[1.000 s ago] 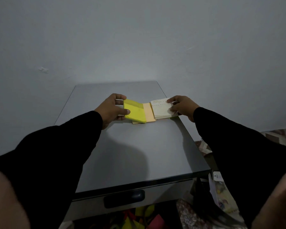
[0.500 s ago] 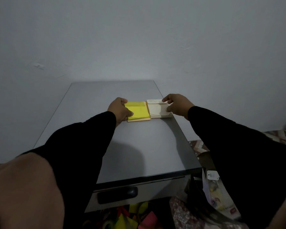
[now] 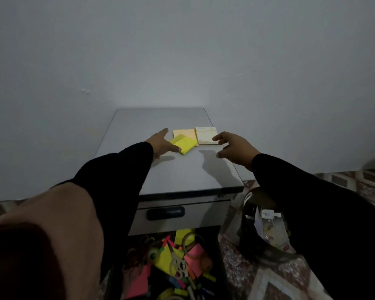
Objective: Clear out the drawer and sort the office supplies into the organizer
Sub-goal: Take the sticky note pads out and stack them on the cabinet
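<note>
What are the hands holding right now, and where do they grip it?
Nothing is gripped. The left hand touches the yellow sticky-note pad at its near-left edge; the right hand hovers open.

Grey cabinet top [image 3: 182,169] with three note pads

Yellow pad [image 3: 183,144], orange pad [image 3: 185,133] and cream pad [image 3: 206,136] cluster near its right edge.
</note>
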